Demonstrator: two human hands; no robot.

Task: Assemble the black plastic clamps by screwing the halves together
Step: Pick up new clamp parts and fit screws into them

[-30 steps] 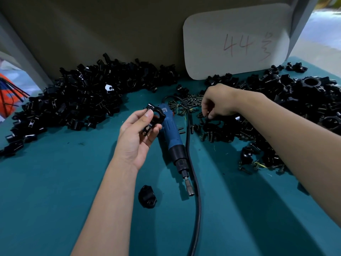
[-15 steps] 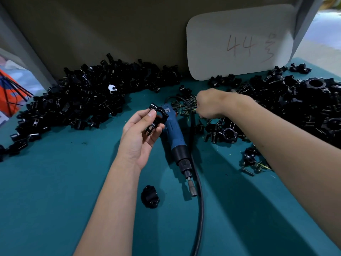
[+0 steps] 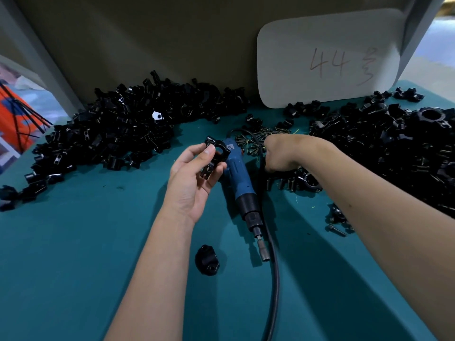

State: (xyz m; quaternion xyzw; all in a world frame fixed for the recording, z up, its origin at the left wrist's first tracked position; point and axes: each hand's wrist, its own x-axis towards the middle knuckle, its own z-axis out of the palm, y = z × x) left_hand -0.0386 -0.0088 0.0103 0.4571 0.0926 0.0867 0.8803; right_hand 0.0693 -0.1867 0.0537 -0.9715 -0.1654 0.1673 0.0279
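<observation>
Now: left hand holds clamp, right hand at the screws

Nearest on the teal table (image 3: 73,267), a lone black clamp half (image 3: 206,263) lies just beside the left forearm. Past it, the blue electric screwdriver (image 3: 240,179) lies flat, bit end toward the person, cord (image 3: 273,279) trailing down the table. It runs between the two hands, long axis near-to-far, untouched.

Left hand (image 3: 194,178) is raised above the table, palm up, thumb and fingers pinching a black clamp (image 3: 215,157) with its ring opening facing the camera. The clamp is just left of the screwdriver's rear end.

Right hand (image 3: 278,153) reaches farther, fingers curled down into the screw pile (image 3: 251,141). Fingertips hidden, so cannot tell whether it has a screw.

Judgement: step in hand is fetching a screw. The screws lie right of and beyond the held clamp, so the right hand must bring one back left to it. Right hand is also nearer the screwdriver grip.

Farther back: loose black parts (image 3: 118,134) heaped left, a bigger pile (image 3: 394,148) right, a white card (image 3: 330,57) marked 44 against the wall.
</observation>
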